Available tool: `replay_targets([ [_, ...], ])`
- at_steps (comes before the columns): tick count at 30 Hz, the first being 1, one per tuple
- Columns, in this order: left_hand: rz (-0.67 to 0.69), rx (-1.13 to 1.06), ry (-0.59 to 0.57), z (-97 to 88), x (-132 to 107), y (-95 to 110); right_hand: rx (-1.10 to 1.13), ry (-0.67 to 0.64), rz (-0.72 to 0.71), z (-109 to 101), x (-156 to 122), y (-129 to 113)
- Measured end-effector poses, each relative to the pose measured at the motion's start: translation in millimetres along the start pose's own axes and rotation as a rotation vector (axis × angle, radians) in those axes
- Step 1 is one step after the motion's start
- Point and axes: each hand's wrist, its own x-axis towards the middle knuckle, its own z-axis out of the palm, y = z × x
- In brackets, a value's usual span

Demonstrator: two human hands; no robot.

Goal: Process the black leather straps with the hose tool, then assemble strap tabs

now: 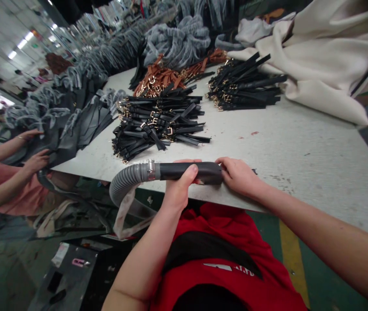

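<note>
My left hand (180, 186) is wrapped round a black nozzle handle (199, 171) joined by a metal clamp to a grey ribbed hose (124, 181). The hose curves down over the near edge of the white table (287, 147). My right hand (240, 175) is closed at the nozzle's right end, fingers pressed against it on the table edge; what lies under the fingers is hidden. A pile of black straps with gold buckles (158, 123) lies on the table just beyond the nozzle.
A second black strap pile (245, 84) and a brown strap pile (158, 80) lie farther back. Cream fabric (329, 56) covers the far right. Another person's hands (35, 162) work on dark leather pieces at left. Grey bundles line the back.
</note>
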Motion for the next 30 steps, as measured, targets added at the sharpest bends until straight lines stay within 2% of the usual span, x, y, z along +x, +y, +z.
replay_targets([
  [2, -0.014, -0.005, -0.013, -4.6, -1, 2, -0.01, 0.003, 0.007, -1, 0, 0],
  [7, 0.023, -0.029, 0.11, -47.6, -18, 21, -0.004, -0.014, -0.097, -4, 0, -1],
  [10, 0.049, -0.066, 0.167, -63.6, -36, 28, -0.033, -0.012, -0.171, -8, -4, -3],
  [15, 0.063, -0.087, 0.135, -64.4, -54, 29, -0.107, 0.022, -0.199, -8, -22, -13],
  [22, 0.068, -0.077, 0.093, -61.4, -60, 25, 0.015, -0.005, -0.135, 0, -43, -21],
  [30, 0.042, -0.066, 0.101, -60.7, -65, 24, 0.125, -0.045, -0.256, -3, -45, -13],
])
